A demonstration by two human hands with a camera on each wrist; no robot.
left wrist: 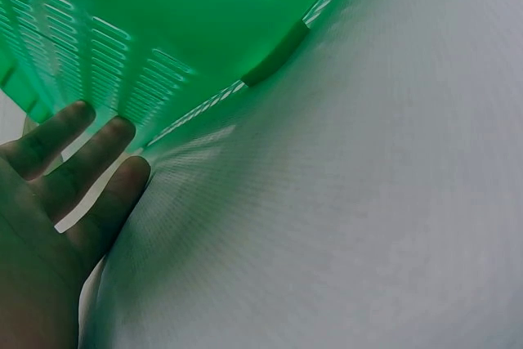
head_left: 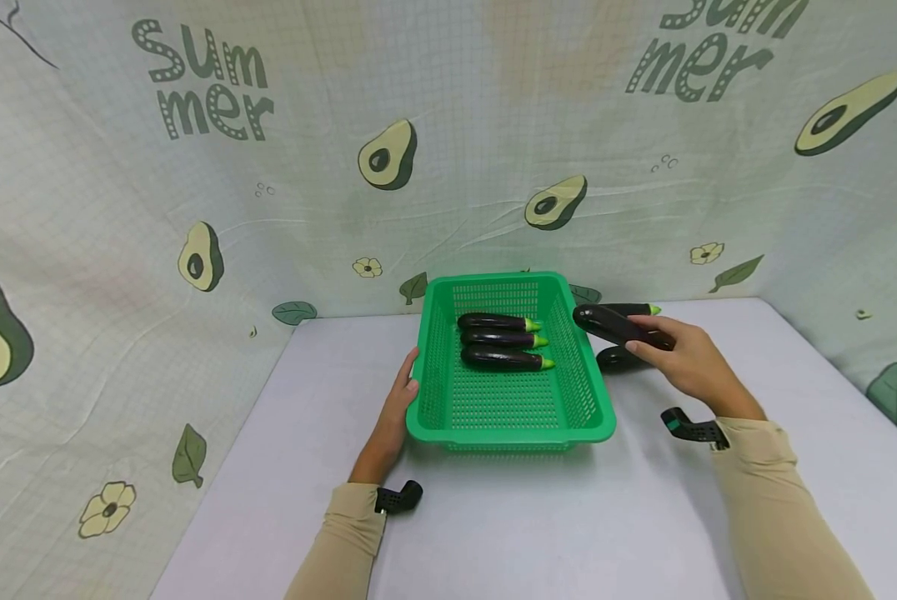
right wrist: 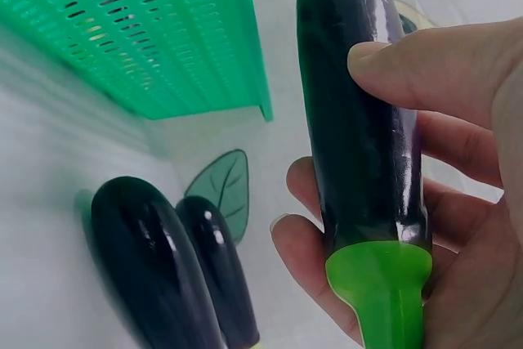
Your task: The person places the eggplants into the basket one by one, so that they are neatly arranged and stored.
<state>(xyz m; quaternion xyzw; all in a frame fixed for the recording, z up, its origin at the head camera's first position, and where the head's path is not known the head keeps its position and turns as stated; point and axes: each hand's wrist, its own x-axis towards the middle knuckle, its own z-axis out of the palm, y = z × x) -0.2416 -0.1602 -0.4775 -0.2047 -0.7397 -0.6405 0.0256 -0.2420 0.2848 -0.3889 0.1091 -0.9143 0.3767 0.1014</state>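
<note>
My right hand grips a dark purple eggplant with a green stem, raised close to the right rim of a green plastic basket. In the right wrist view, thumb and fingers wrap around this eggplant, the stem toward the palm. Two more eggplants lie on the table beneath it, one nearer and one farther back. Three eggplants lie side by side inside the basket, stems pointing right. My left hand rests against the basket's left side, fingers extended along the slotted wall.
The basket stands on a white table. Behind and at the sides hangs a pale cloth printed with avocados, leaves and lettering. Each wrist carries a black strap-on camera, such as the one on the right wrist.
</note>
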